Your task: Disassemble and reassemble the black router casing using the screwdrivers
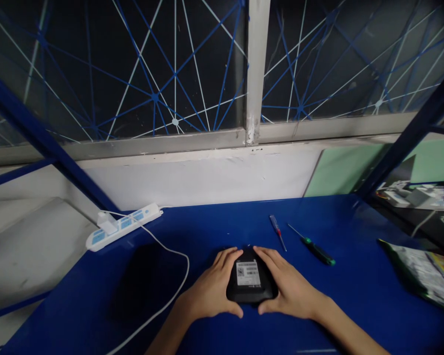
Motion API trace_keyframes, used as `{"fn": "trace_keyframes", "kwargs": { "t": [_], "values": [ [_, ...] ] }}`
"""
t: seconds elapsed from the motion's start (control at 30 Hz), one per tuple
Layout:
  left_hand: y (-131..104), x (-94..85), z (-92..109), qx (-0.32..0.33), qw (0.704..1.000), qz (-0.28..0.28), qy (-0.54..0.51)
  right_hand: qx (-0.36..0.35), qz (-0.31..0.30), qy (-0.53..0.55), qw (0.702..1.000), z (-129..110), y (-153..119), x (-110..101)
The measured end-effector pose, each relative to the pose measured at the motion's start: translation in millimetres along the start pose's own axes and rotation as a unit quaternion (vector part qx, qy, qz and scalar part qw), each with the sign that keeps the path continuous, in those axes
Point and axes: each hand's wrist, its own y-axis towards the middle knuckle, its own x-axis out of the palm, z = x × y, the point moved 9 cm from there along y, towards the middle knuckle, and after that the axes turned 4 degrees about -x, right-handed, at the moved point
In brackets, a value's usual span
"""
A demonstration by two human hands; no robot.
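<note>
I'm clamping a black device [249, 293] between my left grip [215, 291] and my right grip [292, 288], each pressing one side, thumbs sitting at its near end. I'm holding it over the blue worktop [229, 333], its white label [248, 274] facing up; I cannot tell whether it is touching the surface. Beyond my right grip, a red-shafted screwdriver [277, 231] and a green-and-black screwdriver [315, 250] are lying apart. At left, a white cable [187, 262] is curving past a power strip [126, 225].
</note>
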Motion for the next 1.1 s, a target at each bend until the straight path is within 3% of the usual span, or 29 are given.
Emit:
{"fn": "trace_keyframes", "kwargs": {
  "t": [0.4, 1.1],
  "values": [
    [-5.4, -2.7, 3.1, -0.015, 1.0, -0.004, -0.012, -0.008, -0.013, -0.016, 1.0, -0.6, 1.8, -0.1],
    [-1.1, 4.0, -0.2, -0.031, 0.996, 0.007, 0.082, 0.001, -0.043, -0.05, 0.998, -3.1, 3.8, 0.8]
  ]
}}
